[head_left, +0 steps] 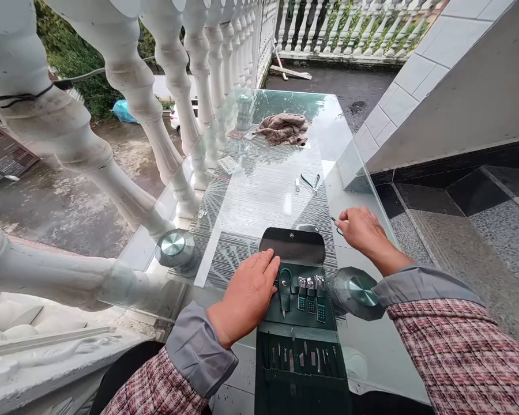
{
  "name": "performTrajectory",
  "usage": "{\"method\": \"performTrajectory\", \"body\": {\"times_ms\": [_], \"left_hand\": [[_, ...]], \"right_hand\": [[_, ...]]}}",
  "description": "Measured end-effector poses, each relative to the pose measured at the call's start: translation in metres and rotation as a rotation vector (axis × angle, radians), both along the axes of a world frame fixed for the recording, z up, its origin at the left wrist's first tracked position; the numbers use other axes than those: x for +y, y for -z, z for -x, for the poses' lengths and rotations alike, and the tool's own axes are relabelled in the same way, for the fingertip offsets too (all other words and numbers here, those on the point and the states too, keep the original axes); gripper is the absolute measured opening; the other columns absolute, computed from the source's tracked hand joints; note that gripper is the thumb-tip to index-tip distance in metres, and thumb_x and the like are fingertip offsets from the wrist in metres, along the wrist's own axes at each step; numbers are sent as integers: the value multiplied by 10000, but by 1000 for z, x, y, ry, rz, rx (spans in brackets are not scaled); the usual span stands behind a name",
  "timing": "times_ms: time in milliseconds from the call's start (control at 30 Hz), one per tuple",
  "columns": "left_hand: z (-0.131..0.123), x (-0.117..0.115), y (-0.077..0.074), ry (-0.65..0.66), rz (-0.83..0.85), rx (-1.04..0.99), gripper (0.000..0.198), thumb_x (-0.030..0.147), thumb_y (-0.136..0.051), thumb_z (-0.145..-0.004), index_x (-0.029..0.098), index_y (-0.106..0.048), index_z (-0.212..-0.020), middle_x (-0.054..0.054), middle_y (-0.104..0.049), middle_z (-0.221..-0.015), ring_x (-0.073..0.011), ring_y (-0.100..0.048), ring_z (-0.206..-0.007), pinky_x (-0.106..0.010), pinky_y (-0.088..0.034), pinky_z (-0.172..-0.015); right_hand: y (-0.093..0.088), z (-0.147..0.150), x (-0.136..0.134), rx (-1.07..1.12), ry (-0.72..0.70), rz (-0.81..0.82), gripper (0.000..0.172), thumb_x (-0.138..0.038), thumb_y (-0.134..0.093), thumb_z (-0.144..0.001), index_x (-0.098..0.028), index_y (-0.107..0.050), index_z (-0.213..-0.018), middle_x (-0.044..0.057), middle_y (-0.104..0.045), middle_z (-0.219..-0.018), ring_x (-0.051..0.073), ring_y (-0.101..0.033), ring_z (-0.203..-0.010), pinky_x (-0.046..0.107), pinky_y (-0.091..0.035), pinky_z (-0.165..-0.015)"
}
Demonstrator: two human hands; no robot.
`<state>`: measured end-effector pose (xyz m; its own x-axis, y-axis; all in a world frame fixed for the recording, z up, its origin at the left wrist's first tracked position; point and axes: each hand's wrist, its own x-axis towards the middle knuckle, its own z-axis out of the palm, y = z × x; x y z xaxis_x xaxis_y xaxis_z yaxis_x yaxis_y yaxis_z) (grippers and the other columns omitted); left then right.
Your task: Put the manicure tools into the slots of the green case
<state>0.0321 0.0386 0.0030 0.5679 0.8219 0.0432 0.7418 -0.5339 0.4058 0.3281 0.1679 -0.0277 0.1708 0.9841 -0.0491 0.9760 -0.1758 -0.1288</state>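
The left hand (246, 297) lies flat and released, fingers spread, on the left edge of the open tool case (292, 248). The right hand (361, 230) is just beyond the case's upper right corner and pinches a thin green-handled tool (332, 219) with its metal tip pointing left. Beside the left fingertips, three nail clippers (310, 288) sit in the case's slots. Beyond the right hand, a pair of nippers (312, 183) lies loose on the glass table (263, 190) - farther out, a crumpled brown cloth (283, 128).
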Motion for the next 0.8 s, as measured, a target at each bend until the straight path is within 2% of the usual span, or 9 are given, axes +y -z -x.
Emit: {"method": "performTrajectory", "body": {"times_ms": [67,200,333,500,667,800], "left_hand": [[0,0,-1,0,-4,10,508,120,-580,-882,118,-446,-1372,-201,-473,-1460,-294,-477,-1346,-468,-436,-1096],[-1,1,-2,-5,-6,39,519,124,-610,-869,106,-457,-1365,-199,-485,-1448,-299,-482,-1338,-463,-427,-1101],[-2,1,-4,0,8,56,515,124,-614,-868,89,-466,-1359,-212,-489,-1439,-298,-474,-1347,-463,-416,-1108],[-4,1,-7,5,-14,105,518,135,-635,-863,83,-475,-1353,-214,-477,-1450,-312,-478,-1341,-458,-431,-1097],[-7,1,-7,3,-49,138,501,140,-625,-870,92,-481,-1347,-217,-475,-1453,-309,-493,-1331,-462,-445,-1084],[-9,0,-7,14,-88,201,472,162,-613,-890,88,-496,-1341,-213,-481,-1451,-306,-506,-1320,-445,-459,-1073]], "right_hand": [[-1,-4,-5,9,18,29,159,-300,-571,-842,-185,-675,-875,145,-591,-958,314,-577,-952,414,-463,-793],[-5,-8,-21,31,6,89,130,-246,-577,-827,-201,-646,-726,136,-588,-919,309,-580,-928,399,-461,-770],[-6,-8,-53,45,-27,42,141,-263,-529,-860,-212,-632,-778,124,-583,-935,309,-561,-945,400,-458,-768],[-3,-11,-84,125,-40,-56,156,-324,-568,-833,-205,-648,-895,112,-588,-943,310,-546,-969,426,-448,-869],[-7,-8,-89,169,-72,-24,112,-263,-542,-820,-215,-614,-748,99,-580,-896,282,-541,-920,399,-446,-838],[-14,-3,-90,139,-96,-3,126,-256,-499,-841,-208,-580,-757,108,-588,-918,278,-541,-910,381,-441,-783]]}}
